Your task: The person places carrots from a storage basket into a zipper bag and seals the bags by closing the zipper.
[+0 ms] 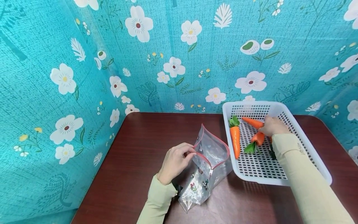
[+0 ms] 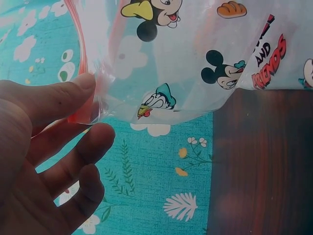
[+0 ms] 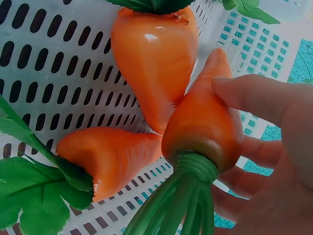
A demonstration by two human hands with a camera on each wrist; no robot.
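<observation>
A clear zip bag with a red-edged mouth and cartoon prints lies on the table, its mouth standing open. My left hand pinches the red rim between thumb and fingers; the left wrist view shows the bag's printed side close up. Inside the white basket, my right hand grips a toy carrot with green stems, thumb on one side and fingers on the other. Beside it lie two more carrots, a thick one and a leafy one. Another carrot rests along the basket's left wall.
The dark reddish-brown table extends left of the bag. A turquoise flowered cloth hangs behind the table and along its left side. The basket's left wall stands right beside the bag's mouth.
</observation>
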